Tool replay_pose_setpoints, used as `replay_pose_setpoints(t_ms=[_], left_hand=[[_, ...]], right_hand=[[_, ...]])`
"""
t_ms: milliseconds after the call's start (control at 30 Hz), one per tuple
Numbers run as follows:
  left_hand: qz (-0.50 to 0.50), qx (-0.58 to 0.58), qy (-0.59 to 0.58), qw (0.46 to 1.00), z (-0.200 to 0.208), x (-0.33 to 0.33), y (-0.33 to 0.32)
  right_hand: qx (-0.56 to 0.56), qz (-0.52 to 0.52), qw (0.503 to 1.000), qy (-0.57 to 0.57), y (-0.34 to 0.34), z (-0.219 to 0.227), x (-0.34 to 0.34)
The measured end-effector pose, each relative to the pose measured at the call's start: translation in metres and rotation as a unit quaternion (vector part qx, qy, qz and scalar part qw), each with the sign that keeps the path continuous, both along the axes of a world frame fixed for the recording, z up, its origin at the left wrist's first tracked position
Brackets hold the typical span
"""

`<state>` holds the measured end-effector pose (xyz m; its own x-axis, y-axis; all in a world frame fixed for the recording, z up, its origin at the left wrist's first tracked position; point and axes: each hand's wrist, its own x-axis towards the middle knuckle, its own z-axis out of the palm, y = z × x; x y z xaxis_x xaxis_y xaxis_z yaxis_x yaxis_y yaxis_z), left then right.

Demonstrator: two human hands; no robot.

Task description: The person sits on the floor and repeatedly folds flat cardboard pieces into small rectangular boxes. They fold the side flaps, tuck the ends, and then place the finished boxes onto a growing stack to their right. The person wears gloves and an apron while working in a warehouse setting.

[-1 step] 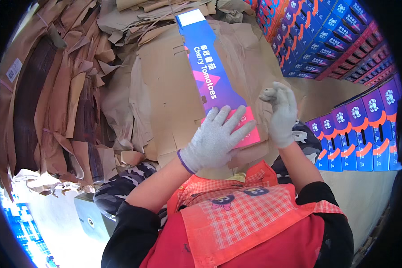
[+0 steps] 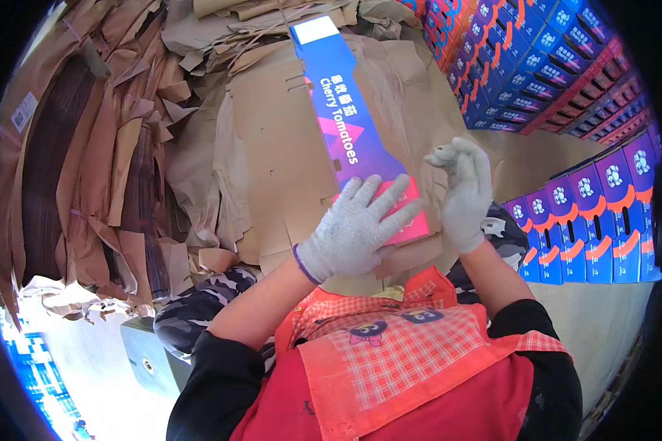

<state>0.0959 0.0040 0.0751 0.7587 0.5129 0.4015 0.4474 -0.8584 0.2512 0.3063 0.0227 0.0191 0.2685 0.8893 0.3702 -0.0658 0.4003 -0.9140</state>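
Observation:
A long flat carton blank (image 2: 338, 110), printed blue and purple with a pink end, lies on a brown cardboard sheet (image 2: 268, 162). My left hand (image 2: 349, 231), in a pale knit glove, rests on the blank's pink end near me. Its fingers are stretched out and spread. My right hand (image 2: 465, 195), gloved too, is raised to the right of the blank, apart from it. Its fingers are loosely bent and I see nothing held in them; the palm is partly hidden.
Bundles of brown cardboard (image 2: 66, 169) stand along the left. Crumpled brown paper (image 2: 265, 33) lies at the far edge. Stacked blue cartons with red bands (image 2: 522, 66) rise at the far right, with a row of purple and blue cartons (image 2: 596, 213) nearer.
The fingers of my right hand have shifted slightly. My left hand and the carton blank stay where they were.

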Motion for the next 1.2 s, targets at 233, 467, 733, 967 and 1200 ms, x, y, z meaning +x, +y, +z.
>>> replay_pose_setpoints(t_ms=[233, 467, 733, 967, 1200], left_hand=[[0.142, 0.113, -0.285, 0.941, -0.046, -0.001, -0.004], [0.226, -0.248, -0.365, 0.869, -0.078, 0.030, -0.021], [0.166, -0.324, -0.373, 0.853, -0.066, 0.027, -0.012], [0.165, -0.360, -0.471, 0.788, -0.066, -0.004, -0.023], [0.116, -0.388, -0.385, 0.830, -0.076, 0.010, -0.047]], right_hand=[[0.083, 0.107, 0.894, -0.427, 0.006, 0.073, -0.048], [-0.132, 0.222, 0.819, -0.513, 0.024, 0.085, -0.052], [0.129, 0.171, 0.766, -0.606, 0.054, 0.068, -0.106], [0.100, 0.072, 0.958, -0.258, 0.088, 0.092, -0.126], [0.053, 0.242, 0.841, -0.481, 0.126, 0.055, -0.098]])
